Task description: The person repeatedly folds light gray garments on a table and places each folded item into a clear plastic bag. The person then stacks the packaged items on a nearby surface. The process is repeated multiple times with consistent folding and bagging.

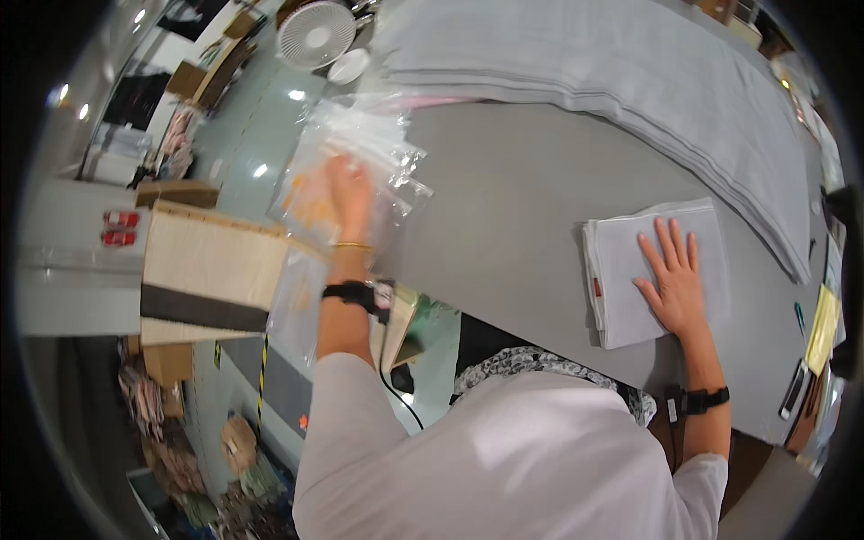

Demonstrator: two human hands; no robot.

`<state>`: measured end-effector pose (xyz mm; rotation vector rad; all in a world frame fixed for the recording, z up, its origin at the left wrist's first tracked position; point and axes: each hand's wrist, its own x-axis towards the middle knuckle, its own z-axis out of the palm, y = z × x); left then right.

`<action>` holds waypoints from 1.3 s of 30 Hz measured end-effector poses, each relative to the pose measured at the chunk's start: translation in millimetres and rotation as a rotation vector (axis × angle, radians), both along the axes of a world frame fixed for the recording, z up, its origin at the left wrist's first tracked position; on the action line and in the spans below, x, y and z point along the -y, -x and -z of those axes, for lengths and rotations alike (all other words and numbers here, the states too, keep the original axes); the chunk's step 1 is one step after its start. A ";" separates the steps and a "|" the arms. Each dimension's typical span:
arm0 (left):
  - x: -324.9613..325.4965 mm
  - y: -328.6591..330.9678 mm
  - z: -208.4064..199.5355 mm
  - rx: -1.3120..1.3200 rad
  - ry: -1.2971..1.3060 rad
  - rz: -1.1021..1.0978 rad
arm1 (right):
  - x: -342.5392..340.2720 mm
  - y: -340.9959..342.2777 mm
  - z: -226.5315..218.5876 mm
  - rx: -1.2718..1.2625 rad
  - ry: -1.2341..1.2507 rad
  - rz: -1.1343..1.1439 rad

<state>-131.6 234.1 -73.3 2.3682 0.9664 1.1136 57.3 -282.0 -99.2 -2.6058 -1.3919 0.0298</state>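
My right hand (673,274) lies flat, fingers spread, on a folded stack of light grey cloth (621,306) with a small red tag on its left edge. On the left, my left hand (349,191) is over a pile of clear plastic zip bags (310,144) at the table's left edge. Its fingers are curled in on a bag, partly blurred, and the fingertips are hard to make out. Some bags carry orange print, and one hangs down below the hand beside my forearm.
A large layered pile of grey fabric (612,63) covers the far side of the grey table (504,198). At the right edge are a dark green pen (799,315), a cutter (793,390) and a yellow strip (822,331). A white fan (316,36) and cardboard box (211,270) stand left.
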 end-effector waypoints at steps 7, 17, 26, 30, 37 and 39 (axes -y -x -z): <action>-13.4 23.1 -4.9 -0.491 -0.440 0.232 | -0.1 -13.9 31.1 0.047 -0.217 -0.017; 240.8 -106.9 -43.0 -0.284 -0.308 1.439 | -44.8 -26.4 3.3 0.522 -0.350 -0.069; 321.1 -138.4 -92.0 -0.328 -0.402 1.741 | -25.8 22.9 -87.4 0.603 -0.756 -0.157; 332.4 -144.3 -112.0 -0.346 -0.435 1.773 | 22.9 24.4 -71.2 0.300 -0.588 0.023; 334.9 -144.8 -137.0 -0.431 -0.525 1.775 | 154.9 89.7 -77.5 0.220 -0.365 0.227; 337.3 -144.2 -143.4 -0.471 -0.581 1.766 | 191.6 107.9 -78.5 0.133 -0.370 0.285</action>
